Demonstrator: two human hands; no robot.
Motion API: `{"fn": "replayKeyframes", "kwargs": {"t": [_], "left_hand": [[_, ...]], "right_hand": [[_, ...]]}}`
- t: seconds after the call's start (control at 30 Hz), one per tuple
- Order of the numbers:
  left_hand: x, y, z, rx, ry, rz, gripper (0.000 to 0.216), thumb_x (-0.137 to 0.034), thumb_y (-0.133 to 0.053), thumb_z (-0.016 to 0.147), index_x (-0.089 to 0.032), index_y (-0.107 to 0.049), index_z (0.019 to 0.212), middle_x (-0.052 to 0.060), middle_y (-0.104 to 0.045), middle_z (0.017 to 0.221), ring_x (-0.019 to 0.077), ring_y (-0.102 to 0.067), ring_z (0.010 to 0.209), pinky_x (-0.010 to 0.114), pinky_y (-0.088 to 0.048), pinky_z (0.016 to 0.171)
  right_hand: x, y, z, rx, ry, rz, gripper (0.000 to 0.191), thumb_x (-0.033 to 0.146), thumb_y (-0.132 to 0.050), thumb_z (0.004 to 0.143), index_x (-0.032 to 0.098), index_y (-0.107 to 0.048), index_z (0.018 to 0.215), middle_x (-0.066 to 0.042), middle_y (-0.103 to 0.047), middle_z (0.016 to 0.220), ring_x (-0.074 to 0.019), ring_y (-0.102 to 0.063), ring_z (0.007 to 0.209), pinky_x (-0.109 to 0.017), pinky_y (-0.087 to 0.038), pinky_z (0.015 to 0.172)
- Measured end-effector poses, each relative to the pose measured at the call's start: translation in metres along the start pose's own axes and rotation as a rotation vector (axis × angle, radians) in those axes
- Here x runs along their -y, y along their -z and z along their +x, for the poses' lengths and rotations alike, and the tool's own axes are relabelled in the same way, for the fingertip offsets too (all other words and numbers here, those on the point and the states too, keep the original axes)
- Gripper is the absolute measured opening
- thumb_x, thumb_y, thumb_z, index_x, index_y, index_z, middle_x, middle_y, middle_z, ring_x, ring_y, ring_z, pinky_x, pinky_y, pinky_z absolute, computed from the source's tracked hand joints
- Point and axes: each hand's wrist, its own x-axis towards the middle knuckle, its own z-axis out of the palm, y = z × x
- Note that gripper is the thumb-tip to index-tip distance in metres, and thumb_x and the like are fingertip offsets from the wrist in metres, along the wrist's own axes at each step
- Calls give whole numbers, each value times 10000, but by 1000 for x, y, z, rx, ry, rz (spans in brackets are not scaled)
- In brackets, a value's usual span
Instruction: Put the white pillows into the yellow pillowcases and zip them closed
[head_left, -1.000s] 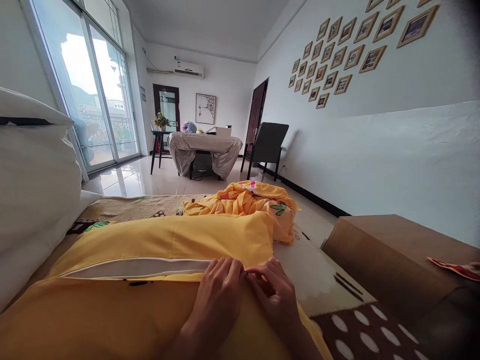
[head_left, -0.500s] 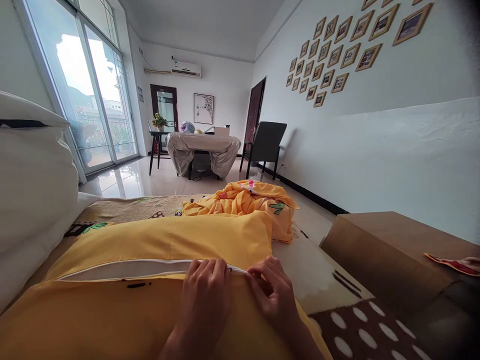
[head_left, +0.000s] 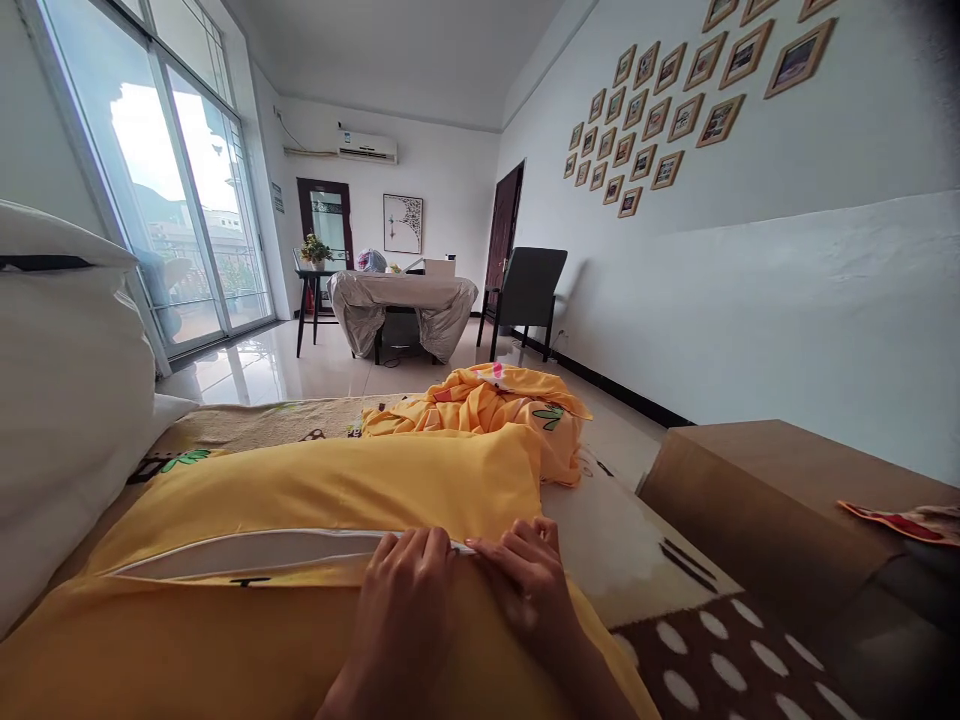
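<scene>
A yellow pillow (head_left: 315,480) lies across the bed in front of me. Its white zipper (head_left: 247,538) gapes on the left, where pale inner fabric shows. My left hand (head_left: 409,590) is closed over the zipper's edge, its fingers curled around the cloth. Just to the right, my right hand (head_left: 529,585) is closed on the zipper line, with a fingertip almost touching the left hand. Whether it pinches the pull tab is hidden by the fingers.
Orange printed cloth (head_left: 487,410) is heaped beyond the pillow. White pillows (head_left: 67,400) stand at the left. A brown box-like piece (head_left: 780,490) is at the right, with red patterned cloth (head_left: 900,522) on it. A covered table (head_left: 405,290) and dark chair (head_left: 532,290) stand farther off.
My right hand has slid left along the zipper, closer to my left hand. The left hand stays closed on the edge. The view has shifted slightly.
</scene>
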Motion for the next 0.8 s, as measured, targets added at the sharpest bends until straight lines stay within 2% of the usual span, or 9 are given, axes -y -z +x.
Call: {"fn": "replayKeyframes", "kwargs": {"t": [0.2,0.3,0.37,0.47,0.57,0.67,0.73,0.8], "left_hand": [[9,20,-5,27,94,87,213,-44,-464,839,-200,-495,698,-3,-600,663,199,-541,620,294,-322,625],[10,28,-16,6,27,85,220,-19,-442,824,-202,-484,709,2,-580,663,198,-518,616,292,-321,611],[11,31,-26,-40,-27,46,221,-11,-426,821,-202,-474,719,8,-572,673,192,-507,621,290,-326,614],[10,36,-40,-140,-66,-33,212,-20,-401,832,-202,-462,744,14,-571,686,182,-503,620,287,-334,608],[5,47,-47,-199,-135,-86,198,-37,-389,844,-202,-448,754,11,-560,668,173,-495,592,285,-341,589],[-1,62,-48,-201,-214,-99,183,-35,-386,828,-196,-454,775,13,-559,662,170,-507,583,291,-355,586],[-3,71,-49,-194,-240,-97,190,-28,-374,817,-191,-465,786,17,-562,657,168,-513,574,292,-356,580],[-2,77,-52,-174,-235,-109,190,-40,-370,824,-193,-463,763,15,-557,638,162,-506,556,292,-349,569]], "right_hand": [[-4,13,4,-9,19,24,176,163,-558,894,238,-686,989,44,-536,591,-118,-456,660,-325,-261,726],[2,22,7,50,40,45,143,180,-559,890,245,-680,931,25,-572,663,-133,-490,707,-336,-290,743],[12,27,8,104,41,50,143,169,-535,889,236,-661,880,-5,-613,783,-149,-524,773,-347,-323,769],[36,35,14,167,57,69,240,111,-491,863,225,-613,1035,-49,-644,988,-175,-559,892,-357,-373,825],[66,44,26,192,111,49,415,49,-472,814,194,-540,1197,-63,-656,1034,-189,-572,918,-358,-387,848],[91,49,39,302,108,-27,300,12,-485,771,187,-606,982,-43,-660,884,-188,-560,794,-336,-377,763],[101,47,44,368,104,-80,212,4,-501,747,190,-590,796,-29,-633,759,-183,-532,692,-326,-354,688],[107,43,44,366,103,-107,208,0,-497,735,197,-550,696,-21,-605,686,-178,-511,632,-323,-329,644]]}}
